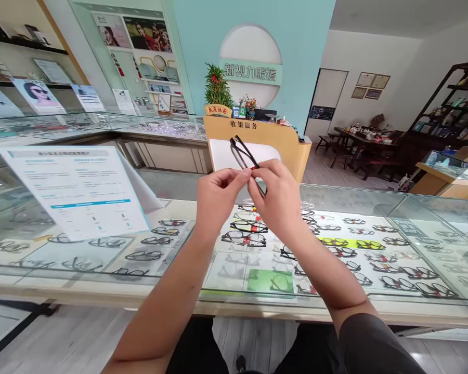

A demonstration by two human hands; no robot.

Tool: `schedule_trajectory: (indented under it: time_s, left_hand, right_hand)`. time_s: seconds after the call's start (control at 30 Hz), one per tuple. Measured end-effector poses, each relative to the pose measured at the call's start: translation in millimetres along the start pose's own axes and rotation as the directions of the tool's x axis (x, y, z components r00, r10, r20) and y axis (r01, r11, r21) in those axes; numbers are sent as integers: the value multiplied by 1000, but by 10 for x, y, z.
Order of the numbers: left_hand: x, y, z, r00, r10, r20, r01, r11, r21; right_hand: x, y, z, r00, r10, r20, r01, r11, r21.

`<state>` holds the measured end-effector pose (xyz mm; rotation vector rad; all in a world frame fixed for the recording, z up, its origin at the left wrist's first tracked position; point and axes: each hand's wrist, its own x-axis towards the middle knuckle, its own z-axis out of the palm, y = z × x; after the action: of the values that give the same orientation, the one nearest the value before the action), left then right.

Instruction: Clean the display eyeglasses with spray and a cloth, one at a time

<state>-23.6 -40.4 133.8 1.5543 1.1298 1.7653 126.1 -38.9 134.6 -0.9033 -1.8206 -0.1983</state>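
Observation:
A pair of dark-framed eyeglasses [239, 150] is held up above the glass display case [167, 179], its temple arms pointing up and away from me. My left hand [222, 197] is closed, thumb and finger pinching the glasses near their middle. From the other side my right hand [276, 195] grips the same frame, fingers curled round it. The fingertips of both hands meet there and cover part of the frame. Below them, inside the case, rows of eyeglasses [244, 238] lie on white trays.
A printed sign [81, 187] stands on the case at left. A green card [271, 281] lies inside the case, near its front. Beyond are a wooden cashier counter [257, 132] with a potted plant [217, 88], and a dark table [359, 137] at the right rear.

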Motion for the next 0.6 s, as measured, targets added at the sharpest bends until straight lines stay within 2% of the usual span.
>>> schedule_trajectory:
  time_s: [0.17,0.33,0.4,0.5,0.53,0.6]
  left_hand:
    - [-118,-114,-222,993,-120,2,120,990,-80]
    - [-207,-297,-382,983,-181,38,181,983,-8]
    - [-196,-342,-459,981,-178,72,172,982,83]
    - [-122,-352,-596,972,-153,179,96,951,295]
    - [-94,-344,-638,959,-151,241,50,925,378]
    - [-66,-329,-697,895,-180,408,-62,856,513]
  right_hand:
    - [-182,-247,136,989,19,147,-11,999,-53]
    - [-334,-267,33,976,15,219,-29,998,59]
    - [-358,-145,-25,987,-28,157,9,993,120]
    - [-372,226,-39,998,-49,-46,53,994,98]
    - [-389,388,-20,994,-20,-104,29,996,86]
    - [-460,725,45,985,69,-161,-56,995,80]
